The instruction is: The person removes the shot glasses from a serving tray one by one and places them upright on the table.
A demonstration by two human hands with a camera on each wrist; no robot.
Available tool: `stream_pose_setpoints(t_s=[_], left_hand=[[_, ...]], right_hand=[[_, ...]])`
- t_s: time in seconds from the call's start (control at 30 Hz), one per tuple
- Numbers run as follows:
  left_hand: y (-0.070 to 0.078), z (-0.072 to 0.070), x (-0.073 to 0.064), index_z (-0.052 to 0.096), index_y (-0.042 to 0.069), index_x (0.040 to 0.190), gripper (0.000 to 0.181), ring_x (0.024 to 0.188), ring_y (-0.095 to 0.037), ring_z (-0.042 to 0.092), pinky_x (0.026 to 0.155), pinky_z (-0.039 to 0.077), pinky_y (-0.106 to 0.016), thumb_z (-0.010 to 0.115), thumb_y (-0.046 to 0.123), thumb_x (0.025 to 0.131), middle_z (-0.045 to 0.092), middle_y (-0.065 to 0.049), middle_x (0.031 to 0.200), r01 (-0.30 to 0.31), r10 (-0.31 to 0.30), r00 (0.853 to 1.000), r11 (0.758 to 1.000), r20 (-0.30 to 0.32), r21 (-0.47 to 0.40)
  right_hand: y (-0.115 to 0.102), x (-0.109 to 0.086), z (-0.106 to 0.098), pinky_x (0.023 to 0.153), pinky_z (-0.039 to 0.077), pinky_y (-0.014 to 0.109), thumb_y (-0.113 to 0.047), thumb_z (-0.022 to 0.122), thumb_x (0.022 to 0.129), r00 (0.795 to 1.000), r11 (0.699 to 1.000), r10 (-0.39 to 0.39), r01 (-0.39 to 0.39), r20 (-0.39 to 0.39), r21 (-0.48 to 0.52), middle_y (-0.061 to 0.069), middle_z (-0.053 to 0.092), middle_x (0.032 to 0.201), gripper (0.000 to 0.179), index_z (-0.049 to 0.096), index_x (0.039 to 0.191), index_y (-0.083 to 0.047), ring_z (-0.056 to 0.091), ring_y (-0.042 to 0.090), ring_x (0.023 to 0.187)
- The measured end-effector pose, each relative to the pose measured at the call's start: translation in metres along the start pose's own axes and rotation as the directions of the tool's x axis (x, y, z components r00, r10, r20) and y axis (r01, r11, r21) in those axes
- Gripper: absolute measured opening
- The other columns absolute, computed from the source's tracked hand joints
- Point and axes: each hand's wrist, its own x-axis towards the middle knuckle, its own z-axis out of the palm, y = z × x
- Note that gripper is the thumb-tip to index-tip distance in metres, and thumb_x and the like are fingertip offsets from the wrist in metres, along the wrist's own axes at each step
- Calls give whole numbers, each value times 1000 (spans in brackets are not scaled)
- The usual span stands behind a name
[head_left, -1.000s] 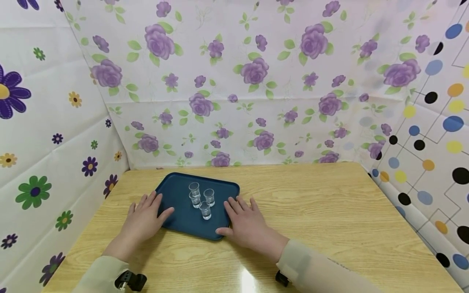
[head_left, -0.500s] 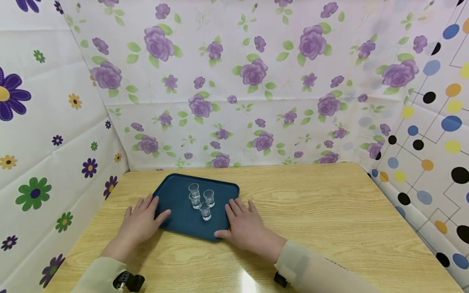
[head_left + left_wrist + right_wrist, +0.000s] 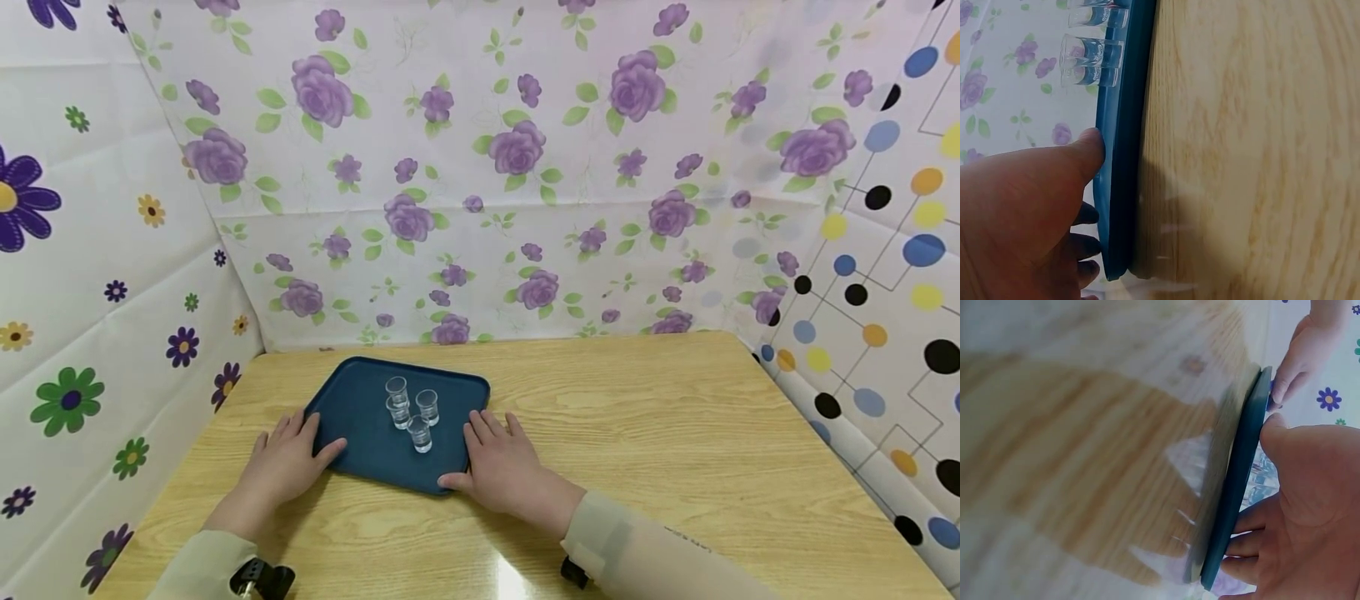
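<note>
A dark blue tray (image 3: 360,458) lies on the wooden table with several small clear shot glasses (image 3: 422,435) standing near its middle. At the tray's left side is my left hand (image 3: 279,467), its fingers extended along the edge and its thumb over the front left corner. My right hand (image 3: 501,467) rests at the right edge, fingers straight, thumb at the front right corner. In the left wrist view the thumb (image 3: 1088,150) meets the tray's rim (image 3: 1124,150). The right wrist view shows the right fingers (image 3: 1247,544) touching the tray's side (image 3: 1235,481).
The wooden table (image 3: 660,433) extends well to the right of the tray. Behind it hangs a cloth with purple roses (image 3: 517,150). A daisy-print cloth (image 3: 112,250) closes off the left, and a dotted cloth (image 3: 885,333) the right.
My left hand has slid down and left along the tray's left edge, its fingers lying farther off the tray. My right hand has shifted only slightly. Tray and glasses look unmoved.
</note>
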Motion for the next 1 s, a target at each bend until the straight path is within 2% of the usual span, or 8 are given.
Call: stream_pose_setpoints(t_s=[0.4, 0.57, 0.67, 1.0], left_hand=[[-4, 3, 0, 36, -18, 163, 94, 155, -68, 20, 122, 17, -85, 54, 60, 113, 22, -49, 167, -8, 8, 1000, 1000, 21, 0], [-5, 6, 1, 38, -20, 161, 93, 154, -69, 23, 124, 20, -82, 56, 58, 113, 23, -50, 166, -26, 25, 1000, 1000, 5, 1], [-4, 7, 0, 39, -20, 159, 92, 153, -68, 26, 124, 22, -81, 58, 57, 113, 25, -51, 165, -36, 36, 999, 999, -6, 8], [6, 7, -4, 40, -18, 160, 92, 154, -66, 28, 126, 21, -78, 58, 57, 112, 27, -50, 164, -31, 31, 999, 999, 18, 26]], right_hand=[[1, 0, 0, 132, 29, 59, -78, 47, 106, 1000, 1000, -1, 1, -3, -4, 15, 38, 176, 95, 49, 167, -6, 34, 32, 164], [3, 1, -1, 133, 28, 59, -78, 46, 106, 1000, 1000, 8, -9, 8, 25, 15, 36, 177, 95, 47, 168, -5, 34, 32, 164], [4, 2, -1, 133, 28, 59, -78, 47, 106, 1000, 999, 20, -20, 10, 38, 15, 35, 177, 96, 46, 168, -5, 34, 32, 164], [13, 4, 3, 134, 25, 60, -78, 49, 106, 999, 997, 47, -48, 17, 66, 15, 32, 179, 97, 45, 169, -4, 31, 32, 165]])
